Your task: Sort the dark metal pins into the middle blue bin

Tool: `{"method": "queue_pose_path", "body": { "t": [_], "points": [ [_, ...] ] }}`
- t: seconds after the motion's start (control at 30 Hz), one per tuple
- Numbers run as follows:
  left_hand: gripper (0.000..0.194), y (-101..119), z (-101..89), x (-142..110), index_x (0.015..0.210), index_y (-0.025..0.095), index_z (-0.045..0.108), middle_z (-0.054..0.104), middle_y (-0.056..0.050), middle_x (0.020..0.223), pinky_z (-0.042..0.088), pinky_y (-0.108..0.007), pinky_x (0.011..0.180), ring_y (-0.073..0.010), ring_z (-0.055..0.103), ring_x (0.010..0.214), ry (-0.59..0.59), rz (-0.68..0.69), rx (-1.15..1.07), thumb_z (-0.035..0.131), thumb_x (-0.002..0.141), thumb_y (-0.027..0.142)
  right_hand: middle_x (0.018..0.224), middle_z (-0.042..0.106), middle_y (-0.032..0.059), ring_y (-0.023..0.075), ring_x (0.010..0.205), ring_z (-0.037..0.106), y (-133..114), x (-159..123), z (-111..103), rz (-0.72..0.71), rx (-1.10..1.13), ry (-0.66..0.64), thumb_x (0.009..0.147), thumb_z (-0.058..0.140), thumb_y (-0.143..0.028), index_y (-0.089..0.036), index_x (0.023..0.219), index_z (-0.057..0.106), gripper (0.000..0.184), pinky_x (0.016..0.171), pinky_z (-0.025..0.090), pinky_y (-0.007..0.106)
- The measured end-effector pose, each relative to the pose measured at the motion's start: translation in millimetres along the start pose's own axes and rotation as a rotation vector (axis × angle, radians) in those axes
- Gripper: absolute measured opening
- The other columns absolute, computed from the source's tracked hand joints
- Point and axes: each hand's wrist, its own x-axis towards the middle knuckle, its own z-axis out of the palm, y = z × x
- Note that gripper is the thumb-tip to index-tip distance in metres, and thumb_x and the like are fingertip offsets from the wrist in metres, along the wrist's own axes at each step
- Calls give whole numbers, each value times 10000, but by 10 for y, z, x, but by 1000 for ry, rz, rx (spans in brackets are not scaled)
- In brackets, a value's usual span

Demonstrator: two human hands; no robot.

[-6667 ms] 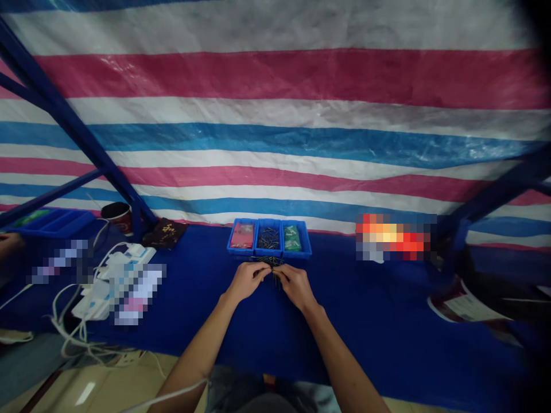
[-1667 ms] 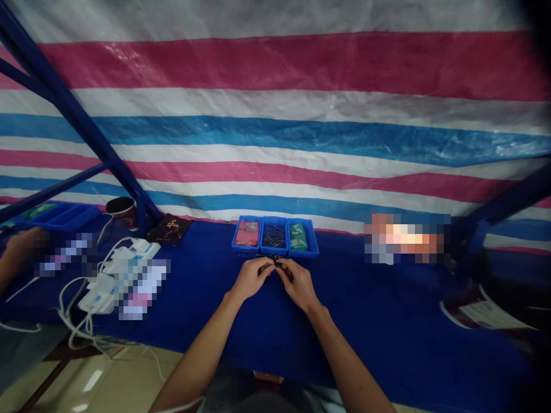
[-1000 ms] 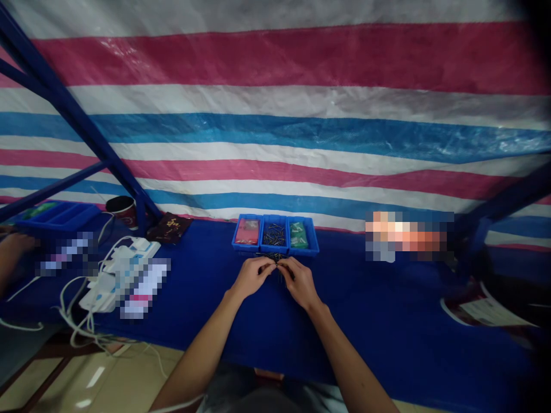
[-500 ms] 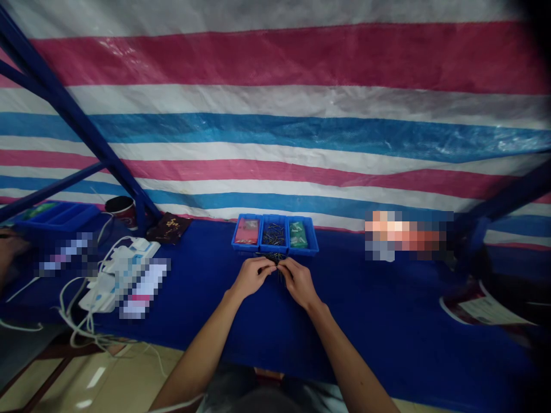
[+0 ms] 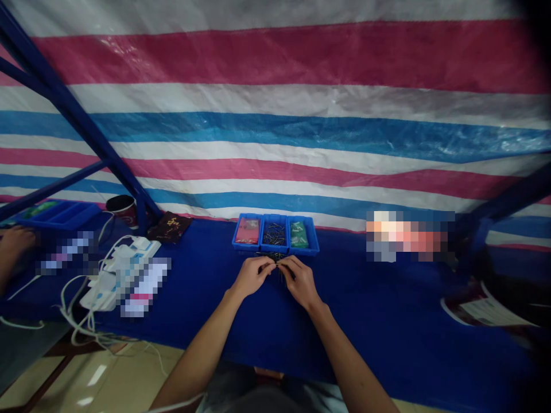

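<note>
My left hand (image 5: 251, 276) and my right hand (image 5: 300, 281) meet at the fingertips over the blue table, both closed in a pinch. Whatever sits between the fingertips is too small and too hidden to name. A loose pile of thin dark screw-like pieces (image 5: 271, 255) lies just beyond and partly under my fingers. Behind it stand three joined blue bins: the left bin (image 5: 246, 249) holds a pink bag, the middle bin (image 5: 274, 249) many dark screw-like pieces, the right bin (image 5: 313, 236) a green bag with pale pieces.
To the left lie a white power strip (image 5: 140, 248) with tangled cables, a blurred-out phone-like object (image 5: 144, 289), a dark packet (image 5: 170, 228) and a cup (image 5: 123, 211). Another person's hand (image 5: 16, 241) is near a blue tray (image 5: 71, 215). A dark red tub (image 5: 469, 307) stands right.
The camera view has shifted slightly since the oldest frame. My hands stay pinched together at the pile with only small finger movements. The other person's hand at far left has moved.
</note>
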Motion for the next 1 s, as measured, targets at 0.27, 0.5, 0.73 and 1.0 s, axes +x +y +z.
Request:
{"method": "queue_pose_path", "body": {
  "t": [0.27,0.5,0.73,1.0],
  "points": [
    [289,24,1,4,845,156,693,659,-10,698,391,-225,629,-126,559,629,2,8,-16,523,977,348,848,660,54,171,737,628,-20,3,-30,33,-41,-53,1030,449,-332,-223,938,689,279,705,504,280],
    [270,20,-2,5,838,157,682,664,-2,692,398,-214,632,-121,573,626,-4,-11,-15,526,975,329,962,684,58,180,822,662,-3,1,-16,40,-11,-14,1007,509,-317,-233,1125,667,215,755,515,285],
    [272,21,-2,4,848,159,693,668,-5,683,402,-220,631,-125,579,619,-7,-8,2,533,973,339,938,679,59,184,829,654,3,1,4,35,-12,-14,1025,463,-298,-236,997,680,228,781,514,297],
    [294,4,6,4,845,163,697,676,-11,690,413,-222,635,-130,584,625,-2,-7,14,523,976,361,935,692,54,191,847,670,37,-5,7,50,-40,-2,1021,471,-298,-244,1029,688,224,781,513,298]
  ]
}}
